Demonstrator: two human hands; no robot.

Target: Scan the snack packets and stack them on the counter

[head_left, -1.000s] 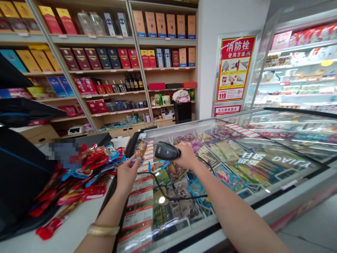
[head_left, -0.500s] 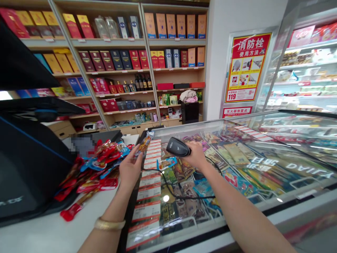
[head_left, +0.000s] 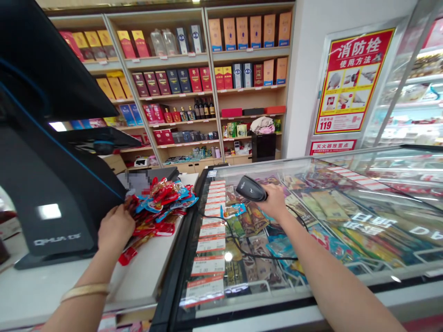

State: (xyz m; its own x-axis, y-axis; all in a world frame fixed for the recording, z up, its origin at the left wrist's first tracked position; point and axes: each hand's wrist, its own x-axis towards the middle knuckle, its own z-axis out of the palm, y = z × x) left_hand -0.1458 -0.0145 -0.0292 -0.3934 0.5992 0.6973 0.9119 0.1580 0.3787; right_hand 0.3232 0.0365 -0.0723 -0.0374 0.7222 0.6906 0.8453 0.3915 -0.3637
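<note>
My right hand (head_left: 275,200) is wrapped round a black barcode scanner (head_left: 252,188), held above the glass lid of a chest freezer (head_left: 242,295). The scanner's head points left, and its black cable (head_left: 238,244) loops over the glass. A small blue snack packet (head_left: 232,210) lies on the lid, left of and below the scanner. At the left edge of a pile of red and blue snack packets (head_left: 166,198), my left hand (head_left: 116,228) has its fingers closed on a dark red snack packet (head_left: 130,204). The back of the hand partly hides the fingers.
A black checkout terminal (head_left: 69,203) stands on the white counter (head_left: 138,281), close to my left hand. Price labels (head_left: 209,244) run along the freezer's left side. Shelves with boxes and bottles (head_left: 173,94) line the back wall.
My left hand has moved from the freezer's edge, where an orange snack packet was at its fingers, left to the pile. My right hand still holds the scanner. The view has turned left.
</note>
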